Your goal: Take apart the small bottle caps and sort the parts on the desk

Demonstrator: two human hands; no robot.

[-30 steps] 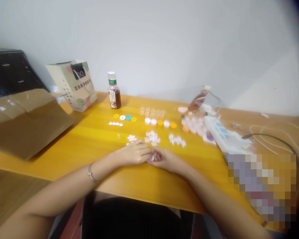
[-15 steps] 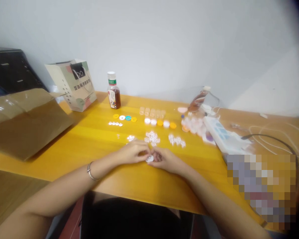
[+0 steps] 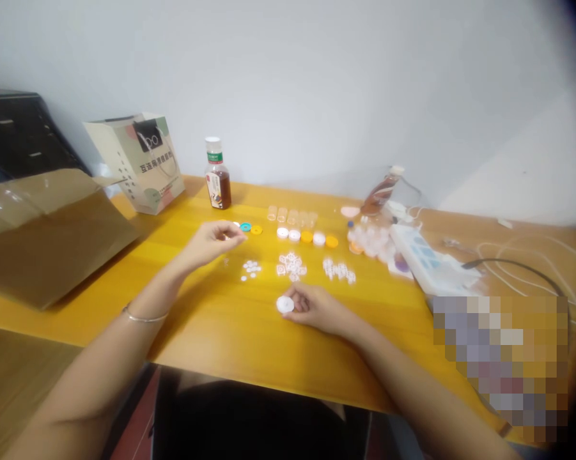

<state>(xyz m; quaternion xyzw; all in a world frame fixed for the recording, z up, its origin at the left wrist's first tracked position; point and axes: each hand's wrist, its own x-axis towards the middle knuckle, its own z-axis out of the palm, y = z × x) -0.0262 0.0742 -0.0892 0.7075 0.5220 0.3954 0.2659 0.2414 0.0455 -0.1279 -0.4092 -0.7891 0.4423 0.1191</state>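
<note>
My right hand (image 3: pixel 311 308) holds a white round cap (image 3: pixel 285 305) at the fingertips, just above the near part of the table. My left hand (image 3: pixel 215 241) is farther out to the left, with thumb and fingers curled together in a pinch; whatever they hold, if anything, does not show. It covers part of a row of coloured discs, of which a blue one (image 3: pixel 246 227) and a yellow one (image 3: pixel 256 230) stick out beside the fingers. Small white dots (image 3: pixel 252 267), white openwork pieces (image 3: pixel 290 265) and a further white cluster (image 3: pixel 339 271) lie between the hands and beyond.
Behind are a row of white and orange caps (image 3: pixel 307 237) and clear cups (image 3: pixel 292 217). A drink bottle (image 3: pixel 218 179), a paper bag (image 3: pixel 148 166) and a cardboard box (image 3: pixel 52 249) stand left. A pile of clear pieces (image 3: pixel 371 241), a white tray (image 3: pixel 419 252) and cables (image 3: pixel 522 259) lie right.
My left hand has left the cap and moved up and left over the discs. My right hand stays in place with the cap, whose face now shows more fully.
</note>
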